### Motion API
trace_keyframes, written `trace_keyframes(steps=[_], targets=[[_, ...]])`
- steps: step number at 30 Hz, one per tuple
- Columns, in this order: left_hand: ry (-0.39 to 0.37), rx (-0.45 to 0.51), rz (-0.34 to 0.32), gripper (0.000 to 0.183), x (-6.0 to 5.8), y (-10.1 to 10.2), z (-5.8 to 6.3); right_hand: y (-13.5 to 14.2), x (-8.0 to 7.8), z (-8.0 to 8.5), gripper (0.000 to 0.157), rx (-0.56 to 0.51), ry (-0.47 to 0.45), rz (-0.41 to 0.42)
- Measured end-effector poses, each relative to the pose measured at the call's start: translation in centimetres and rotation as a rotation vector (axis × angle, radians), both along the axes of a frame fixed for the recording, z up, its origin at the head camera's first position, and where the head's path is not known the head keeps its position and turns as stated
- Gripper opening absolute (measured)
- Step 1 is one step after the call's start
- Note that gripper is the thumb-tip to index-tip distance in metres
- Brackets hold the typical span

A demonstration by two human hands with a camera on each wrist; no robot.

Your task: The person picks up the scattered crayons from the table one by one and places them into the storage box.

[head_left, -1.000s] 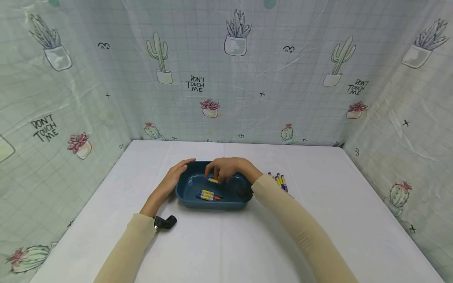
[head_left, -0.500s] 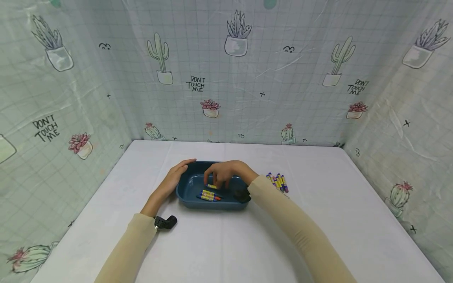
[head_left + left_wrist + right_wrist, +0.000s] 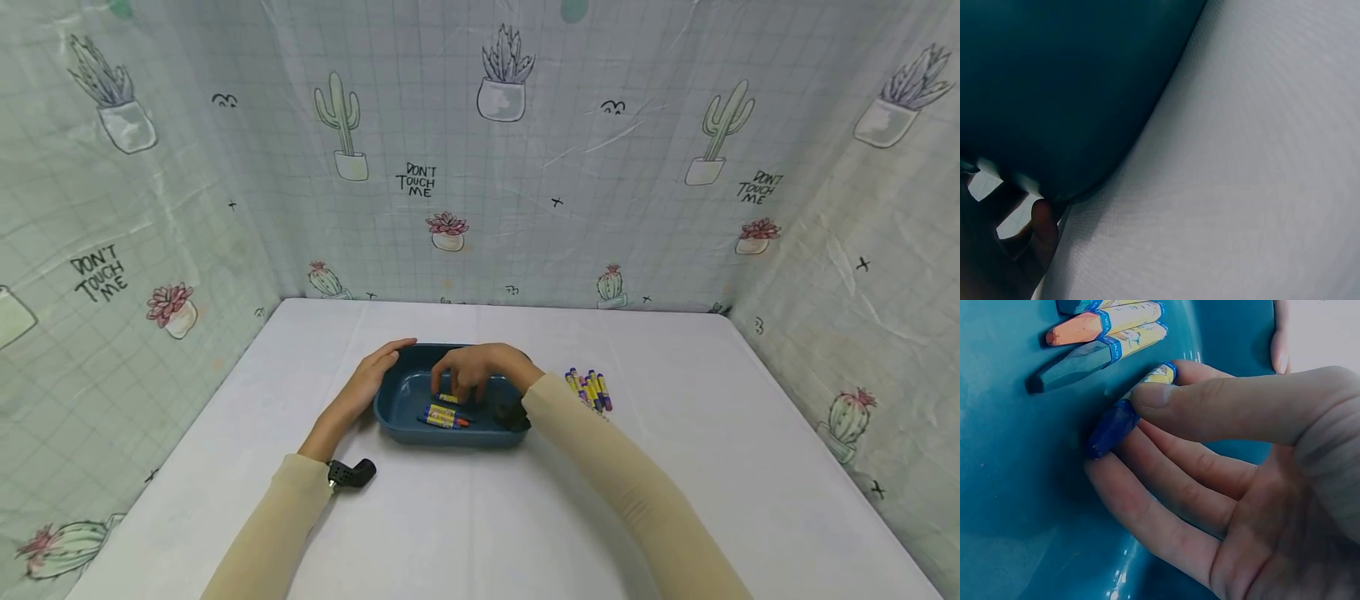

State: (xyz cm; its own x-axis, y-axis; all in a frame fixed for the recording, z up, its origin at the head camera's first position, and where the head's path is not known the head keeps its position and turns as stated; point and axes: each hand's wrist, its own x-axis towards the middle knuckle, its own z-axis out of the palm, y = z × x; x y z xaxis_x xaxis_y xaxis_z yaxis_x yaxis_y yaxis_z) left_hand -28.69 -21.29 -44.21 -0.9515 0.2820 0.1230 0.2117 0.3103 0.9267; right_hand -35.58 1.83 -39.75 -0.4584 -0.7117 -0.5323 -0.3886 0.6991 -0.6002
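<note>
My left hand (image 3: 365,379) holds the left side of a dark blue-green plastic tray (image 3: 450,437), its fingers at the rim. In the left wrist view, the thumb and fingers of this hand meet the tray's edge. Inside the tray, my right hand (image 3: 472,369) pinches a dark blue crayon (image 3: 1112,430) with a yellow wrapper between thumb and fingers, low over the tray floor. Beside it, an orange crayon (image 3: 1079,328) and a dark green crayon (image 3: 1075,364) lie side by side, with part of another bluish-green crayon (image 3: 1075,305) at the frame's top.
On the white table (image 3: 420,533), right of the tray, several crayons (image 3: 590,389) lie in a loose bunch, partly behind the right forearm. A cactus-print sheet (image 3: 525,183) encloses the table's back and sides. Black wrist mount (image 3: 352,473) on the left arm.
My right hand has moved slightly down and toward the crayons lying in the tray, carrying the crayon it pinches. The left hand stays at the tray's left side.
</note>
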Motion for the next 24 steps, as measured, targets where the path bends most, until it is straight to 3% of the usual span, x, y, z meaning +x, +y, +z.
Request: trace_keyframes(steps=[24], targets=[[0.002, -0.002, 0.003, 0.046, -0.17, -0.05, -0.16, -0.05, -0.25, -0.49, 0.046, -0.001, -0.055, 0.013]])
